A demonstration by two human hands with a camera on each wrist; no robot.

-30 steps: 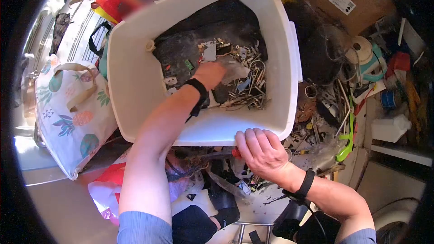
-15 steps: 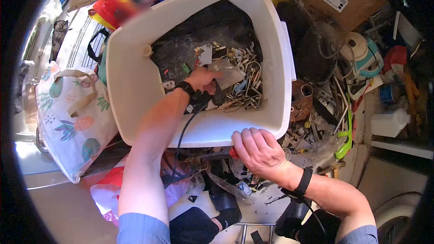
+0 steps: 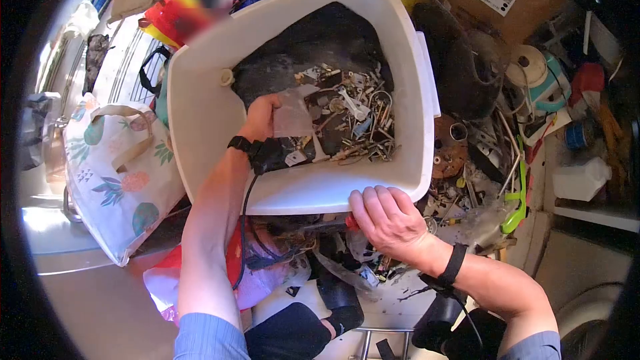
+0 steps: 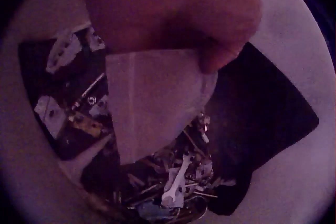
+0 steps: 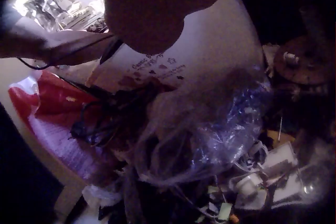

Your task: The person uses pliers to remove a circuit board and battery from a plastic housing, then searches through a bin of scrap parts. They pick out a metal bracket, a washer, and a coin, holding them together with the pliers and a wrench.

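Left hand (image 3: 260, 119) has shifted left since the last frame, thumb and fingers now pinching the translucent sheet (image 3: 293, 113) above the scraps (image 3: 377, 130) inside the white tub (image 3: 207, 127). Wrench (image 3: 353, 103) now exposed. Right hand (image 3: 390, 225) unchanged: fingers together, curled over the near rim.

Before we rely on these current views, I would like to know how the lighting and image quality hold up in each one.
Head: strong fisheye curve with black corners, a smeared patch over the red and yellow bag, and glare at the left edge; left wrist: dim, purplish and grainy, the wrench soft; right wrist: mostly dark, top-left corner blown out, the hand in shadow.
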